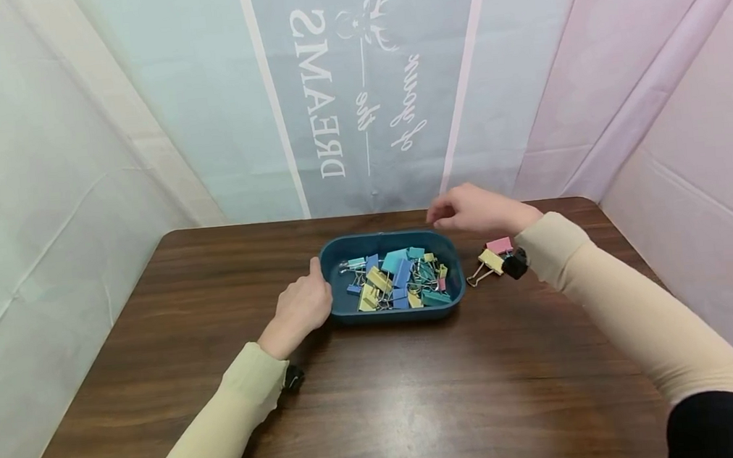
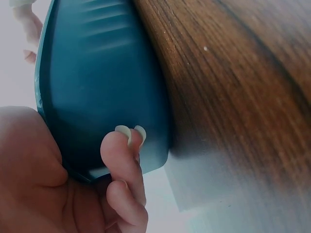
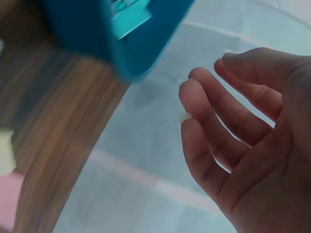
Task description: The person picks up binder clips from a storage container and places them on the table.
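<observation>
A dark blue oblong plastic bin [image 1: 400, 315] stands near the back of the table, holding a heap of coloured binder clips [image 1: 402, 273]. My left hand [image 1: 302, 301] holds the bin's left end. The left wrist view shows bent fingers [image 2: 124, 158] against the bin's outer side [image 2: 107, 73], with the palm by the rim. Raised beyond the bin's back right corner, my right hand [image 1: 474, 208] has its fingers loosely bent and nothing between them. A yellow binder clip [image 1: 491, 262] and a pink one [image 1: 500, 245] lie together right of the bin, partly behind the right wrist.
The brown wooden table [image 1: 408, 400] ends at a back edge just behind the bin. A printed cloth [image 1: 369, 112] hangs there, and pale cloth walls [image 1: 61, 176] flank both sides. A small black device [image 1: 293, 378] sits at the left wrist, another [image 1: 515, 264] at the right.
</observation>
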Motion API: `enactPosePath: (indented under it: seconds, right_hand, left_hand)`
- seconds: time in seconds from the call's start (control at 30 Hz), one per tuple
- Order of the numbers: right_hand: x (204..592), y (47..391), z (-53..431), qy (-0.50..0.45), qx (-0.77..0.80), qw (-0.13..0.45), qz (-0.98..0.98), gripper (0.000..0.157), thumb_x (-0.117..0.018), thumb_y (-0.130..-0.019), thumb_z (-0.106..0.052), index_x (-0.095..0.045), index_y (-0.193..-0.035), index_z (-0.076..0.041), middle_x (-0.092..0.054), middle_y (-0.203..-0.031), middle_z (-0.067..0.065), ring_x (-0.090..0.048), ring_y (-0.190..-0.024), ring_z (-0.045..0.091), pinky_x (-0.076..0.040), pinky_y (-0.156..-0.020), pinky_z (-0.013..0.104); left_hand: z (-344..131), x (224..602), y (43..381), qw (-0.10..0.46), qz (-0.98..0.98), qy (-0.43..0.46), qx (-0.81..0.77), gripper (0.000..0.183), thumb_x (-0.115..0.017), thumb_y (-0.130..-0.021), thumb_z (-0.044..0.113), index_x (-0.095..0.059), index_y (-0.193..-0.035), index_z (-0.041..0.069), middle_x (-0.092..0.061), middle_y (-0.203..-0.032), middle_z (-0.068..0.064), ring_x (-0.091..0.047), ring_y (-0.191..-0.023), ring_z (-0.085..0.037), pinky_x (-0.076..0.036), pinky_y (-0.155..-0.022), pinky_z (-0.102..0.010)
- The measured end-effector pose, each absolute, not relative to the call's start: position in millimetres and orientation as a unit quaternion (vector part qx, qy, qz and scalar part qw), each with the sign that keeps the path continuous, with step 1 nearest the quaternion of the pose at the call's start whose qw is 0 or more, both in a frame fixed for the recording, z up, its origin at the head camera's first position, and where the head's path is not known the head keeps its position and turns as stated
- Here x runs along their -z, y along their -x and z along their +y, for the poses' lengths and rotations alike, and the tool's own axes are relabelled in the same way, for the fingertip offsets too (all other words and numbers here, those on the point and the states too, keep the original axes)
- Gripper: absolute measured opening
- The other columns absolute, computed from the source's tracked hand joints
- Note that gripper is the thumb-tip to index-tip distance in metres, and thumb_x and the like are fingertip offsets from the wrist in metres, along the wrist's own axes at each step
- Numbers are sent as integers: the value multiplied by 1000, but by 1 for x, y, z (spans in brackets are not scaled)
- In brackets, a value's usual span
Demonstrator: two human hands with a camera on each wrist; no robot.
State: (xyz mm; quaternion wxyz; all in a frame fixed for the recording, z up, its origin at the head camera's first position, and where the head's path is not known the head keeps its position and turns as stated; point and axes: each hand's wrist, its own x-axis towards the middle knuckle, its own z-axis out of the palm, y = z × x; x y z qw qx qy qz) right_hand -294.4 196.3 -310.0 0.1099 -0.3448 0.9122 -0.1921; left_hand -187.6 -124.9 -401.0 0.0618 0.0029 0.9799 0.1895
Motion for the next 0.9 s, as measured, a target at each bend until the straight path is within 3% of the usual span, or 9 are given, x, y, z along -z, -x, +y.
enactPosePath:
  seconds: [0.27, 0.6, 0.9]
  right_hand:
    - [311, 304, 144, 401, 196, 102, 889, 17, -63, -98, -16, -72, -111, -10, -70, -105, 1, -63, -91, 17, -51, -83, 42]
    - [338, 306, 90, 426, 217, 120, 870, 22, -62, -98, -16, -72, -115, -6, -70, -105, 1, -65, -94, 16, -51, -86, 37]
    - [357, 293, 59, 412, 141, 206, 876, 40, -61, -99, -17, -59, -138, -9, -60, -133, 7, -59, -118, 21, -49, -94, 37]
  left_hand:
    - [-126, 401, 187, 55, 981, -4, -186, 59, -43, -104, 21, -21, -153, -4, -57, -67, -9, -55, -52, -24, -42, -46, -35]
    - [-124, 401, 187, 69, 979, -9, -190, 61, -43, -105, 22, -19, -154, -4, -57, -69, -10, -56, -53, -24, -43, -47, -35]
    - [-129, 399, 188, 70, 980, -9, -184, 62, -43, -105, 23, -18, -155, -4, -56, -65, -9, -54, -50, -24, -42, -45, -35]
